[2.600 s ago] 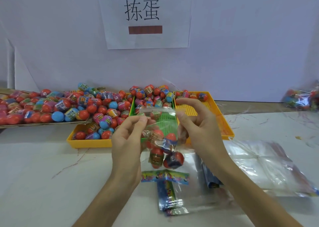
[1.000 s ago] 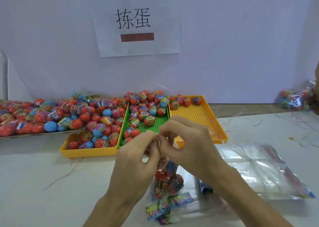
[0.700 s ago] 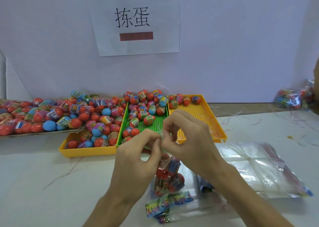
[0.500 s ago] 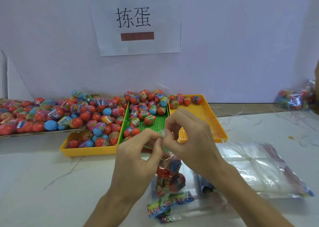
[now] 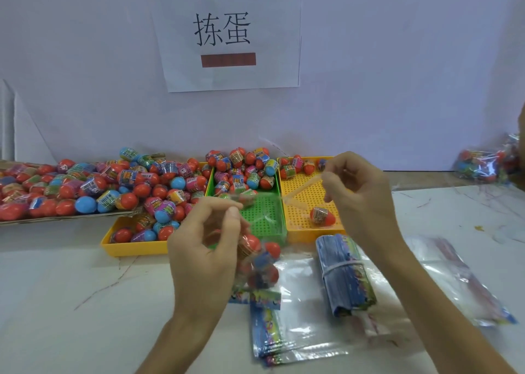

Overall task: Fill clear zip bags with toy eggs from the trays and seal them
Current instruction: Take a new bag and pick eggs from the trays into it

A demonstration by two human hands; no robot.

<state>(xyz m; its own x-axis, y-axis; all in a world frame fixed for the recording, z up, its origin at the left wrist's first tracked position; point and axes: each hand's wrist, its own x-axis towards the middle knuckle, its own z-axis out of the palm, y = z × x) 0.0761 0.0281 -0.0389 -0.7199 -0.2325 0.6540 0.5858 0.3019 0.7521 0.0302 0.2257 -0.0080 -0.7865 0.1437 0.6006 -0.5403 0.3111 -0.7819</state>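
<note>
Ref. left hand (image 5: pixel 204 254). 7–9 o'clock: bare table (image 5: pixel 56 302), free passage. 10–12: egg-heaped trays (image 5: pixel 133 248) block. 1–2: zip bag (image 5: pixel 261 260), stretched to right hand (image 5: pixel 358 191), bars the gap. 3–4: banded packet bundle (image 5: pixel 345 277) and flat bags (image 5: pixel 460 282) lie there.

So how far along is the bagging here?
Done: filled bags lie far right. In hand: the left grip holds a bag of eggs, the right grip pinches its top edge; seal unclear through blur. Left: many loose eggs in the trays, and a stack of empty bags.
</note>
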